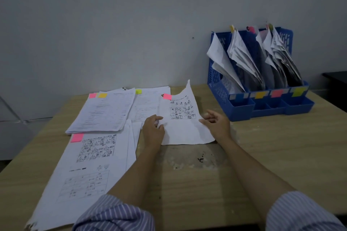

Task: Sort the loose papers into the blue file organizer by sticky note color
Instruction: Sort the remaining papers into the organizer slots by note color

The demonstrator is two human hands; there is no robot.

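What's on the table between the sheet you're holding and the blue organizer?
Nothing: in the head view, only bare wooden table separates the held sheet from the blue organizer.

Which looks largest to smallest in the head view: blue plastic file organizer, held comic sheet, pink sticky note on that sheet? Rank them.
1. Blue plastic file organizer, though it stands farther from the camera.
2. Held comic sheet.
3. Pink sticky note, clearly smallest.
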